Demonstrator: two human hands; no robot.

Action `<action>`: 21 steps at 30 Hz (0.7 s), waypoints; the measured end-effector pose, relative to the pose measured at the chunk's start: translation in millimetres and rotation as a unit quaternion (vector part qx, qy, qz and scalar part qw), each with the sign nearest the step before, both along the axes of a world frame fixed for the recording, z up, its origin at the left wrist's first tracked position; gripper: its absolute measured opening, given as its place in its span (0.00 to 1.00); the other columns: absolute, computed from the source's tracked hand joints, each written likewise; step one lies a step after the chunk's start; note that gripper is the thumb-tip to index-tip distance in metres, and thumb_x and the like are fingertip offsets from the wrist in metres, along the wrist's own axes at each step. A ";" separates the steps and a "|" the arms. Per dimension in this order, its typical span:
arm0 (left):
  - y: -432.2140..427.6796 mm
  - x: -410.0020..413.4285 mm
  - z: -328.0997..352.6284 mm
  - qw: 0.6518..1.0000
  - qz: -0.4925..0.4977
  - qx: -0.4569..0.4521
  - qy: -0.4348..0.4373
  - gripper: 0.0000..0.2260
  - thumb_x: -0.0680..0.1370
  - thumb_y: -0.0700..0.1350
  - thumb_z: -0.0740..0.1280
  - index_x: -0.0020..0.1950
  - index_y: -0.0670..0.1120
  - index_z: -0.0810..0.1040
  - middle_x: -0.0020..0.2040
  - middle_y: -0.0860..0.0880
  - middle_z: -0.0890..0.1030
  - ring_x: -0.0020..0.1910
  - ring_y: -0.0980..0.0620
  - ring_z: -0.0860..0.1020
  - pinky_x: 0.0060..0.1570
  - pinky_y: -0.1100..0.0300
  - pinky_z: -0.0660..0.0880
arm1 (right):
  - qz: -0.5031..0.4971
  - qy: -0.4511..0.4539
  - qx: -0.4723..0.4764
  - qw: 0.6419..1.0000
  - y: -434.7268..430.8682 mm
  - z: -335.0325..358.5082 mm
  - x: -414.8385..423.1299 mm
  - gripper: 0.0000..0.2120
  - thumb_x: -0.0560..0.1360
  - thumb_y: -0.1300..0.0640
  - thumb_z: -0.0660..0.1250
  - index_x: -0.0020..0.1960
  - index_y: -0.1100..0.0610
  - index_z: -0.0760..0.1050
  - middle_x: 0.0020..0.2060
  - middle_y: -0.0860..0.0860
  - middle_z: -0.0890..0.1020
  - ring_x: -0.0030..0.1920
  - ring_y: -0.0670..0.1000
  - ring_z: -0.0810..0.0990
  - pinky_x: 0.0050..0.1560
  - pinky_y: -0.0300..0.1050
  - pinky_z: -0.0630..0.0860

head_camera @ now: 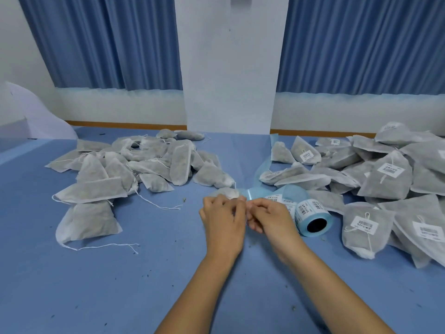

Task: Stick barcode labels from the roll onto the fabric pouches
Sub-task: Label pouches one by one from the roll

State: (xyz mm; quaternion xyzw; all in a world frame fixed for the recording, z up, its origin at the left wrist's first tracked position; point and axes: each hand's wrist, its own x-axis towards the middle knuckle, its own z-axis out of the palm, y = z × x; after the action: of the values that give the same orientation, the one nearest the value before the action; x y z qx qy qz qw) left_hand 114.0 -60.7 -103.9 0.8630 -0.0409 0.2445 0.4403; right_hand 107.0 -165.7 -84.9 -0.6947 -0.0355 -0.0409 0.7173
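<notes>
Curled fingertips of the left hand (pixel 222 218) meet those of the right hand (pixel 272 219). The right pinches the blue label strip (pixel 250 196) at its bend; whether the left pinches it too is hidden. At 10 o'clock from the hands lies a heap of unlabelled pouches (pixel 134 165). One pouch (pixel 227 192) sits at 12 o'clock, touching the left fingertips. The label roll (pixel 313 216) lies on its side at 3 o'clock, just beside the right hand. Labelled pouches (pixel 385 179) are heaped at 2 o'clock, with barcodes whose print is too small to read.
</notes>
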 end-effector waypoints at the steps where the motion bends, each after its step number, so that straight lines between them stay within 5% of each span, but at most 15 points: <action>1: 2.8 1.8 0.7 0.998 0.020 0.042 -0.029 0.23 0.75 0.58 0.50 0.44 0.51 0.83 0.44 0.54 0.73 0.49 0.54 0.62 0.52 0.59 0.59 | -0.004 -0.021 -0.030 0.999 -6.2 -0.8 0.7 0.10 0.77 0.67 0.62 0.39 0.60 0.77 0.28 0.53 0.76 0.25 0.46 0.70 0.28 0.36 0.67; 5: 10.1 7.3 -0.5 0.988 -0.112 0.062 -0.082 0.14 0.78 0.49 0.58 0.39 0.46 0.80 0.50 0.55 0.75 0.52 0.57 0.70 0.54 0.62 0.63 | 0.013 -0.124 -0.136 0.983 -23.6 -6.4 -3.3 0.10 0.77 0.68 0.62 0.41 0.57 0.76 0.28 0.47 0.75 0.27 0.46 0.70 0.34 0.37 0.70; 7: 9.6 5.2 -0.4 0.978 -0.206 0.007 -0.032 0.12 0.79 0.47 0.59 0.39 0.47 0.78 0.39 0.58 0.77 0.41 0.60 0.74 0.44 0.62 0.68 | 0.013 -0.161 -0.172 0.972 -32.8 -4.3 -4.3 0.10 0.76 0.68 0.63 0.41 0.56 0.78 0.28 0.47 0.76 0.28 0.44 0.71 0.36 0.35 0.70; 13: 11.7 0.1 2.2 0.983 -0.173 -0.030 -0.053 0.07 0.75 0.46 0.71 0.38 0.47 0.79 0.35 0.59 0.78 0.35 0.60 0.75 0.38 0.71 0.67 | -0.061 -0.294 -0.364 0.882 -51.2 2.7 -2.9 0.05 0.73 0.69 0.69 0.41 0.62 0.81 0.32 0.51 0.81 0.35 0.47 0.75 0.40 0.28 0.68; 16: 18.5 -1.5 8.2 0.981 -0.157 -0.110 -0.033 0.10 0.74 0.40 0.73 0.35 0.51 0.80 0.33 0.56 0.79 0.34 0.61 0.75 0.39 0.71 0.69 | -0.108 -0.314 -0.379 0.864 -62.4 4.3 0.2 0.03 0.71 0.69 0.71 0.42 0.63 0.81 0.36 0.50 0.82 0.36 0.45 0.77 0.42 0.30 0.69; 21: 19.3 -11.4 17.4 0.943 -0.258 -0.192 0.083 0.08 0.75 0.40 0.72 0.35 0.48 0.84 0.32 0.43 0.81 0.25 0.54 0.67 0.26 0.67 0.64 | -0.178 -0.299 -0.345 0.872 -60.9 3.0 0.4 0.02 0.70 0.68 0.72 0.40 0.64 0.81 0.34 0.53 0.82 0.34 0.49 0.78 0.41 0.39 0.73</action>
State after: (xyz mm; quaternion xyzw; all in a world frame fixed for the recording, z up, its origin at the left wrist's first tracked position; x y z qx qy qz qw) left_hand 102.6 -41.3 -86.5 0.7391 -0.1776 0.0536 0.6476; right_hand 107.3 -226.6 -81.9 -0.8472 -0.1355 -0.3587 0.3677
